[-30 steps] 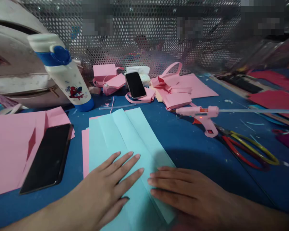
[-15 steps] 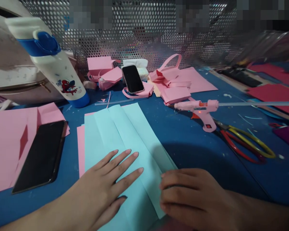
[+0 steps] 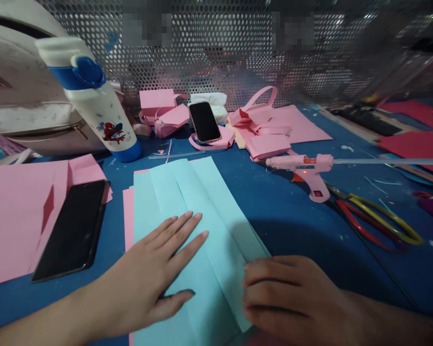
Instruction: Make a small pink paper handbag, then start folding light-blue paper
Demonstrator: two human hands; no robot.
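Observation:
My left hand (image 3: 155, 269) lies flat with fingers spread on a folded light-blue paper sheet (image 3: 187, 211) on the blue table. My right hand (image 3: 284, 295) rests at the sheet's lower right edge with its fingers curled and pressed on the folded flap. A pink sheet (image 3: 127, 216) peeks out from under the blue one on its left side.
A black phone (image 3: 72, 230) lies on pink paper (image 3: 15, 216) at left. A white and blue bottle (image 3: 94, 101) and a second phone (image 3: 204, 122) stand at the back. A pink glue gun (image 3: 306, 170) and scissors (image 3: 375, 221) lie at right. Pink paper pieces (image 3: 267, 127) are near the perforated metal wall (image 3: 238, 57).
My right hand's fingers have curled and drawn back to the sheet's right edge. My left hand stays flat on the paper. The view shifted slightly.

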